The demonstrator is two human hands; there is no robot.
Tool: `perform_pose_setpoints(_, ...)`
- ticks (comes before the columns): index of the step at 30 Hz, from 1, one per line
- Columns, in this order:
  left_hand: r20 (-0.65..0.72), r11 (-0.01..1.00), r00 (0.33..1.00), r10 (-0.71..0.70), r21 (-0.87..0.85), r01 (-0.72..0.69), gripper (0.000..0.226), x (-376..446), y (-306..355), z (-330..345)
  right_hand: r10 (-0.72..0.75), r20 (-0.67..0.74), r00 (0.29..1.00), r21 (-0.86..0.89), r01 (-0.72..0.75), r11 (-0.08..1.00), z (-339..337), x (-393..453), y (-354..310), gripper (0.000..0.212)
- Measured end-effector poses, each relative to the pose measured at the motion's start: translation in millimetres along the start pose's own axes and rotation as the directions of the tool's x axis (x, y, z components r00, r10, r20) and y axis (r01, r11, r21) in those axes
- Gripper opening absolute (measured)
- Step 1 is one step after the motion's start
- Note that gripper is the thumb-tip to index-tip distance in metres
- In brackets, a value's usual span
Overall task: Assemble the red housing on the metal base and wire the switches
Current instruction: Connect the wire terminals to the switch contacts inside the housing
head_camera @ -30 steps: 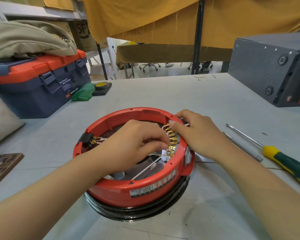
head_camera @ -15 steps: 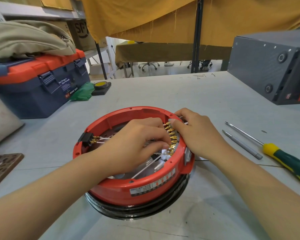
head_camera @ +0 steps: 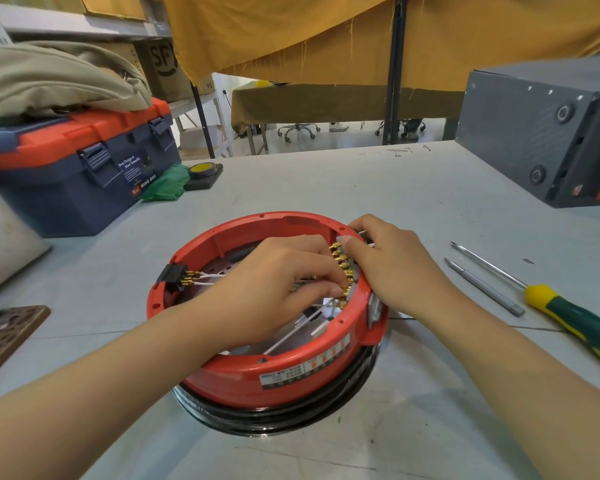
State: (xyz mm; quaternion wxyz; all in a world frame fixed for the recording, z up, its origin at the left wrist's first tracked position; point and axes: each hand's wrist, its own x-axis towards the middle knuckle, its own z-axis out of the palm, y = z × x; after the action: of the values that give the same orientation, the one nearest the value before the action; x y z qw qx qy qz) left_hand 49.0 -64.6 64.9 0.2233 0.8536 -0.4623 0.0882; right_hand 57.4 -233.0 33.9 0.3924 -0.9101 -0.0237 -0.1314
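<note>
As we list the bench from left to right, we enter first a navy plastic toolbox with an orange lid, a khaki cloth bundle on top of it, and just beside it a crumpled green cloth and a yellow tape roll on a dark pad.

Item, centre: round red plastic housing, seated on the dark-rimmed metal base, which shows below it all round the near side. A black switch block with brass pins and white leads sits in the housing's left wall.

Item: left hand, inside the ring, fingers curled, fingertips pinching at the lower end of the curved row of brass terminals. Whether a wire end lies between those fingertips we cannot tell.

Item: right hand, draped over the right rim, fingers curled on the white switch body behind the same row, thumb at its upper end.

We judge the wiring step under way. The terminal row runs along the right inner wall, its long axis from far to near; it lies directly right of the left fingertips, so the left hand is the nearer one for the next push.

Item, right: slim grey metal rod; screwdriver with green and yellow handle; grey metal box.
</note>
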Motion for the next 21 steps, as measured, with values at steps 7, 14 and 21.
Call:
perform_pose_setpoints(7,-0.013,0.996,0.998,-0.06,-0.061,0.059,0.011,-0.5,0.9,-2.4,0.006,0.03,1.0,0.043,-0.007,0.999,-3.2,2.4,3.5,0.028)
perform_pose_setpoints(14,-0.157,0.987,0.974,-0.161,0.004,0.163,0.013,0.7,-2.7,-2.2,0.045,0.023,0.999,0.068,-0.046,0.997,-3.7,3.3,5.6,0.034)
perform_pose_setpoints(21,-0.122,0.936,0.934,-0.336,0.064,0.345,0.019,-8.5,-11.8,-20.5,0.138,0.107,0.985,-0.038,-0.134,0.99,-9.1,6.8,1.4,0.038)
